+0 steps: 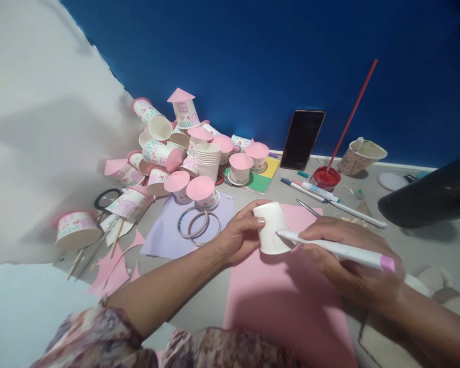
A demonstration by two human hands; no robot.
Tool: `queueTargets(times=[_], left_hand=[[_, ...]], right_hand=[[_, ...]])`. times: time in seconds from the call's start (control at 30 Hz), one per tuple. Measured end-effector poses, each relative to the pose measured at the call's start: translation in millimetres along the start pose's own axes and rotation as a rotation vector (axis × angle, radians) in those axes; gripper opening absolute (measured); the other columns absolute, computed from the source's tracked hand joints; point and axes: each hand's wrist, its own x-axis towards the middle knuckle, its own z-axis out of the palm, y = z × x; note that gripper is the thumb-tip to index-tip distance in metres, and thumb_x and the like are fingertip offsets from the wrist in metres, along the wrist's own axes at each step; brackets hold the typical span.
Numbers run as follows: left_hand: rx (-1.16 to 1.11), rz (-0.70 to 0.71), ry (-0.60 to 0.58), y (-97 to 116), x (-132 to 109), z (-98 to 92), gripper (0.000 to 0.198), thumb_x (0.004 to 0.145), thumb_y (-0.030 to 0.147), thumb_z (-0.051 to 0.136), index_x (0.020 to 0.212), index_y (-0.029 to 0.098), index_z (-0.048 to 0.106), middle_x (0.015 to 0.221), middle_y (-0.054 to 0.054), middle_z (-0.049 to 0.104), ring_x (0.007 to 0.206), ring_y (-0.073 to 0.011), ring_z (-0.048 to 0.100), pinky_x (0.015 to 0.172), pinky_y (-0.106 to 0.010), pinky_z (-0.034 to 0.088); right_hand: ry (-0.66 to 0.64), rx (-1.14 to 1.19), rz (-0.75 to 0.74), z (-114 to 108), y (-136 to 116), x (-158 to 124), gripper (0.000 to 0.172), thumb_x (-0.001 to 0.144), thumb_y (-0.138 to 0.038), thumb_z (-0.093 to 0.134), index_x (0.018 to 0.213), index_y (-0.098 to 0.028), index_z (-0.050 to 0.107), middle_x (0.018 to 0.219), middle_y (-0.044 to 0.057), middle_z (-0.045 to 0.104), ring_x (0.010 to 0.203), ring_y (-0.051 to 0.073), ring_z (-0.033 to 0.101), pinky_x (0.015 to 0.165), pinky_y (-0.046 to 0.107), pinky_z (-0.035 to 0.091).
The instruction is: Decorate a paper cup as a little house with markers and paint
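Observation:
My left hand (244,232) grips a plain white paper cup (272,220), turned rim down and slightly tilted above a pink paper sheet (260,296). In my right hand (352,260) is a white felt-tip marker (341,249) with a pink end; its tip touches the cup's side near the lower middle, where a faint mark shows. The far ends of a pair of scissors (307,207) stick out beyond my right hand, their handles hidden. A lilac paper sheet (161,232) with two bangles (193,228) lies left of my left hand.
Decorated cups with pink cone roofs (182,107) pile up at the back left, beside a stack of white cups (207,158). A phone (302,139) leans on the blue wall. Right of it stand a red paint jar (325,178), a cup (362,156), markers (302,191) and a black cylinder (429,194).

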Motion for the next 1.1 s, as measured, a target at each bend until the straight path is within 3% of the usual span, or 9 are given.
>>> queueTargets(times=[0.43, 0.7, 0.97, 1.1], left_hand=[[0.029, 0.013, 0.019, -0.1, -0.6, 0.6, 0.048, 0.066, 0.022, 0.091, 0.11, 0.018, 0.073, 0.091, -0.004, 0.072, 0.082, -0.0193, 0.066, 0.077, -0.031, 0.049], [0.037, 0.018, 0.026, 0.8, 0.0, 2.0, 0.051, 0.063, 0.023, 0.093, 0.11, 0.017, 0.073, 0.09, -0.003, 0.072, 0.08, -0.0179, 0.065, 0.077, -0.03, 0.051], [0.069, 0.003, 0.037, -0.3, -1.4, 1.2, 0.054, 0.062, 0.025, 0.094, 0.111, 0.019, 0.071, 0.09, -0.002, 0.07, 0.079, -0.0183, 0.064, 0.073, -0.03, 0.05], [0.075, 0.002, 0.032, -0.4, -1.3, 0.8, 0.054, 0.063, 0.027, 0.094, 0.111, 0.019, 0.071, 0.091, -0.002, 0.07, 0.08, -0.0186, 0.065, 0.073, -0.029, 0.049]], right_hand=[[-0.03, 0.041, 0.071, 0.7, 6.6, -10.2, 0.012, 0.102, -0.028, 0.064, 0.098, -0.024, 0.075, 0.078, 0.005, 0.078, 0.065, 0.021, 0.074, 0.065, 0.035, 0.061], [-0.047, 0.051, -0.054, 0.9, 4.7, -7.4, 0.009, 0.104, -0.023, 0.061, 0.103, -0.023, 0.071, 0.078, 0.004, 0.079, 0.067, 0.02, 0.076, 0.064, 0.031, 0.06], [-0.097, 0.059, -0.063, -2.8, 1.5, 1.2, 0.011, 0.099, -0.015, 0.063, 0.101, -0.022, 0.071, 0.075, 0.002, 0.079, 0.063, 0.018, 0.075, 0.061, 0.029, 0.059], [-0.049, 0.079, -0.022, -2.1, 2.7, -2.4, 0.009, 0.101, -0.02, 0.063, 0.101, -0.023, 0.072, 0.076, 0.002, 0.078, 0.064, 0.018, 0.074, 0.061, 0.03, 0.058]])
